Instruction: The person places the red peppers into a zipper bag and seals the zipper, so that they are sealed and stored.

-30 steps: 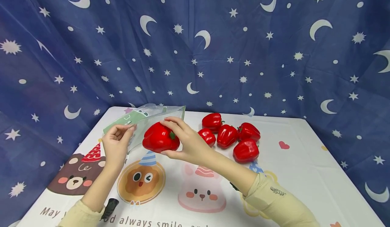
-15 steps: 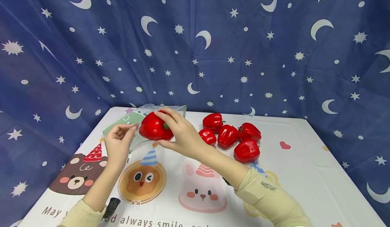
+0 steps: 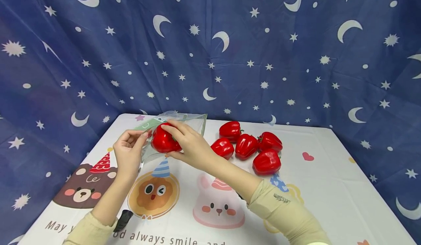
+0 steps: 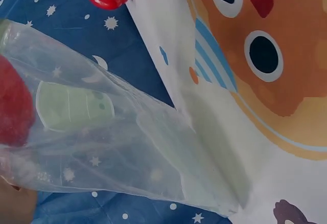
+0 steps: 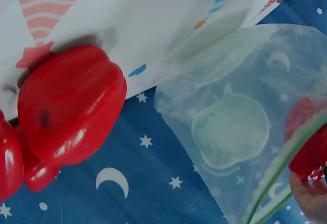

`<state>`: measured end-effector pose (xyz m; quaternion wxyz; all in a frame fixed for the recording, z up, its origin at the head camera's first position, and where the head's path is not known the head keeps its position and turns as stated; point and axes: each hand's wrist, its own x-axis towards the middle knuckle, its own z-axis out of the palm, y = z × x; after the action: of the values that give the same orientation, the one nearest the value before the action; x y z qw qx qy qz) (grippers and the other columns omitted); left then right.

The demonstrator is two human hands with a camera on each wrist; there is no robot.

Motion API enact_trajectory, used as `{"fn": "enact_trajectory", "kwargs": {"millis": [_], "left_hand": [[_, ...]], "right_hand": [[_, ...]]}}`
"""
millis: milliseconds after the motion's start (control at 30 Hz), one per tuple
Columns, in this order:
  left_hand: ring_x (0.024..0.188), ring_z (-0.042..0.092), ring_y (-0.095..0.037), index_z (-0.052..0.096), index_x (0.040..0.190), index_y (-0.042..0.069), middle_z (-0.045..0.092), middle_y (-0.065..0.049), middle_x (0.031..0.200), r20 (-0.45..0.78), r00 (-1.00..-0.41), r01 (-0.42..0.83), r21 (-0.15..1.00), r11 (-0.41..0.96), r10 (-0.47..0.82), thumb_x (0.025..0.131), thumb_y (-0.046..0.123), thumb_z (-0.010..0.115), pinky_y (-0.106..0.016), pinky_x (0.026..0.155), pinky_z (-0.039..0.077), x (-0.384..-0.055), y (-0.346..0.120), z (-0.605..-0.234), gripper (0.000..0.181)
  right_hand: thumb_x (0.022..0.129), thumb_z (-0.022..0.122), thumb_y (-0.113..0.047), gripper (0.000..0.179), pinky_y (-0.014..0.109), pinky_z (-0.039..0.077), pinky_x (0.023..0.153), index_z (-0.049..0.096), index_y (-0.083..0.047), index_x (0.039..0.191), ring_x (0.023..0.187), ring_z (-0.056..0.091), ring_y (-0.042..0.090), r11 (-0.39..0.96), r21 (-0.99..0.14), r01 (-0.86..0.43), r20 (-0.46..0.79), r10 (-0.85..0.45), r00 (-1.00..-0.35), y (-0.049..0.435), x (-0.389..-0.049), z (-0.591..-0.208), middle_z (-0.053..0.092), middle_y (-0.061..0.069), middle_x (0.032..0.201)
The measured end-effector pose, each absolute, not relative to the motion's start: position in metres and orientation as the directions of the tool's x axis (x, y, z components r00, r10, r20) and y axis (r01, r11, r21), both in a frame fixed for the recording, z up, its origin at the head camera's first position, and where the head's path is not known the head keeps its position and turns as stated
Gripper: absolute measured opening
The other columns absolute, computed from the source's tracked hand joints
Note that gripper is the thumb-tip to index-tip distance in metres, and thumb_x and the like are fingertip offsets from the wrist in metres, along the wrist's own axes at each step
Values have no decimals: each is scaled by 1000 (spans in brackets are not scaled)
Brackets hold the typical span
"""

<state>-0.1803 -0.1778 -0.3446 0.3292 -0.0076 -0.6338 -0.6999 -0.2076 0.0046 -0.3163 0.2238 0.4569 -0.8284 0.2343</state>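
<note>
In the head view my left hand (image 3: 127,153) pinches the rim of a clear plastic bag (image 3: 196,123) between thumb and fingers. My right hand (image 3: 192,146) grips a red bell pepper (image 3: 162,140) by its stem end at the bag's mouth. The right wrist view shows the bag's green-edged rim (image 5: 278,166) crossing in front of that pepper (image 5: 309,150), part of which shows through the plastic. The left wrist view has the bag (image 4: 87,152) stretched out, with pale green prints and the red pepper (image 4: 13,104) behind its film.
Several more red bell peppers (image 3: 246,146) lie grouped on the table, right of my right hand. The white tablecloth (image 3: 315,186) carries cartoon prints. A blue curtain (image 3: 243,91) with moons and stars stands behind the table's far edge.
My right hand has carried the pepper left and slightly up, from in front of the bag into its mouth. My left hand stays nearly in place, pinching the rim.
</note>
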Motion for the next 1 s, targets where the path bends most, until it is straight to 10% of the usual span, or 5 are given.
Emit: {"fn": "enact_trajectory", "kwargs": {"millis": [267,633,1000], "left_hand": [[73,68,-3,63,83,2,71,9,76,429,-774,494,869,-20,-466,87,-2,60,-13,66,54,-184,-177,-340,7],[75,69,-4,64,81,9,71,7,77,453,-738,548,835,-52,-500,87,1,62,-13,66,53,-192,-180,-328,10],[74,67,-4,64,83,1,70,8,76,454,-735,544,838,-38,-504,86,4,65,-12,71,53,-192,-181,-327,4]], "right_hand": [[82,71,-7,37,27,52,92,61,-8,117,111,58,23,483,-160,-861,630,-622,-466,3,-206,-325,57,11,123],[80,68,-1,23,17,50,91,69,-8,102,99,63,15,378,-41,-925,754,-595,-277,16,-198,-328,68,3,100],[79,71,-1,20,21,53,87,69,-8,98,97,63,16,454,-131,-881,739,-548,-392,41,-204,-331,68,4,99]]}}
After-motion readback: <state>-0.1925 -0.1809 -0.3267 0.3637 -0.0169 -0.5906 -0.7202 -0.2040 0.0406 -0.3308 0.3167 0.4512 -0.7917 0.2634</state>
